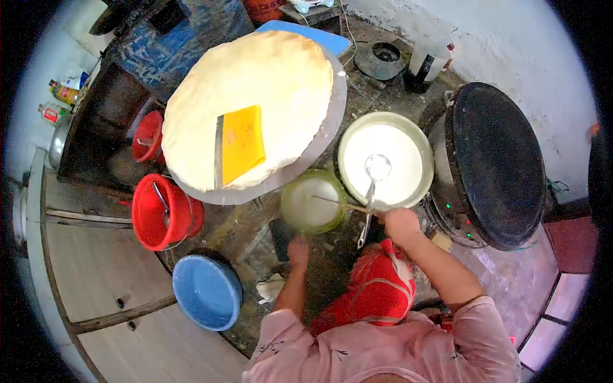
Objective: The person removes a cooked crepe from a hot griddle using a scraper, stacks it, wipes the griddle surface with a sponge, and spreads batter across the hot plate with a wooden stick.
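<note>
My right hand (401, 225) is closed around a thin stick (353, 207) whose far end dips into a small green basin (288, 214) of pale liquid. My left hand (297, 251) is at the near rim of that basin and appears to grip it; its fingers are partly hidden. Just beyond my right hand stands a larger pale basin (350, 131) filled with white batter (399, 159). A metal ladle (370, 191) rests in it, its handle hanging over the near rim, close to my right hand.
Stacked flat pancakes (262, 70) lie on a round board, with a yellow-handled scraper (242, 143) on top. A round black griddle (501, 166) stands right. Red buckets (195, 210) and a blue basin (207, 292) sit left. A red bag (377, 287) is in front of me.
</note>
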### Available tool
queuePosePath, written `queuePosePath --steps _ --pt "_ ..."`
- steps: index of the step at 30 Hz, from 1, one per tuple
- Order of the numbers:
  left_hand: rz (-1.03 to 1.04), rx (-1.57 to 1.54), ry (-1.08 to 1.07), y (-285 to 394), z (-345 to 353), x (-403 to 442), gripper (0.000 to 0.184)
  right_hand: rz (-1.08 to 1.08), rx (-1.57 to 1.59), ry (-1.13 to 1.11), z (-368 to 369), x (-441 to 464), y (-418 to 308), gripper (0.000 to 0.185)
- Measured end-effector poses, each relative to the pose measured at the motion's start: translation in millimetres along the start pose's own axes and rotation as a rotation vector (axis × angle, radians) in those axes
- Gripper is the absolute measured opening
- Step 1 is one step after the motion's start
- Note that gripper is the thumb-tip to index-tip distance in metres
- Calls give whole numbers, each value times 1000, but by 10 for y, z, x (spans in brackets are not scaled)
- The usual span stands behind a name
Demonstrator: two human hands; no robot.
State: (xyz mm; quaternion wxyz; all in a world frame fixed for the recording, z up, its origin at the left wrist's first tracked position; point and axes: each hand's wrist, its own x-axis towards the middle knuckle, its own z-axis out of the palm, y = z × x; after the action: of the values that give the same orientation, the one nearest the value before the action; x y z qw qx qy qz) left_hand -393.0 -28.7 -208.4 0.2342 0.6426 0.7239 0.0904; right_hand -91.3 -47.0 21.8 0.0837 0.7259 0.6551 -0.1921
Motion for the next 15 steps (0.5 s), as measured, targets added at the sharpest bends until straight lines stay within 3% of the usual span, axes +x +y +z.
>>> queuePosePath --steps 4,6,11,15 --pt "61 -270 -118 533 -463 -515 29 181 395 -187 92 157 67 29" --pt "20 -412 -207 778 -595 -776 30 151 417 -182 288 244 82 32" --pt "6 -251 -128 104 253 -142 37 133 426 -138 162 -29 168 37" --pt "-17 -130 -156 -8 321 126 44 194 513 -144 123 -395 545 39"
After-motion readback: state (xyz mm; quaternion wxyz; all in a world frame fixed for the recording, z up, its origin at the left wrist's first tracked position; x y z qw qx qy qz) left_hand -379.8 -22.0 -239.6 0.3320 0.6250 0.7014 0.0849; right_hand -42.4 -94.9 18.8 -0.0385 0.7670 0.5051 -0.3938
